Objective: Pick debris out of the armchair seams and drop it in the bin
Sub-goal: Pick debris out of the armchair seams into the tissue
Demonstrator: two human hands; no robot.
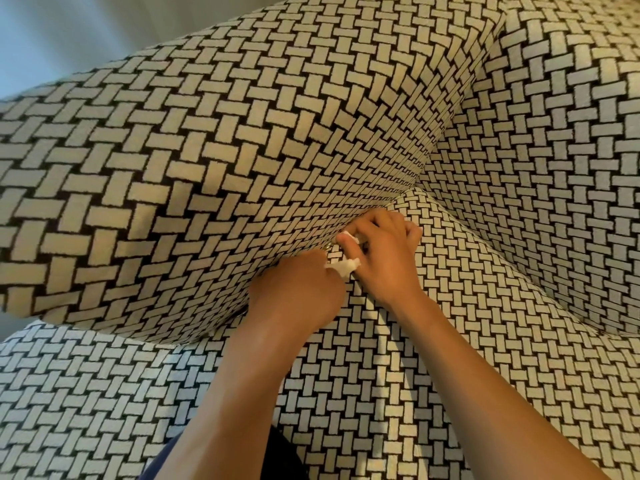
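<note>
Hands meet at the seam (393,202) of the armchair (207,150), where the big padded side panel presses against the seat cushion (433,375). Your left hand (298,292) is balled up with its back to the camera, knuckles pushed into the crease. Its fingers are hidden, but a white scrap (342,267) of torn paper or tissue sticks out of the fist at the thumb side, so they are closed round it. Your right hand (384,261) lies just beside it on the cushion, fingers curled narrow, thumb and forefinger pinching a small white bit (349,235) right at the crease. The two hands nearly touch. All the upholstery carries a cream-and-black basket-weave pattern. Dark blue clothing (162,459) shows at the bottom edge, and a pale surface (52,36) lies blurred at top left.
</note>
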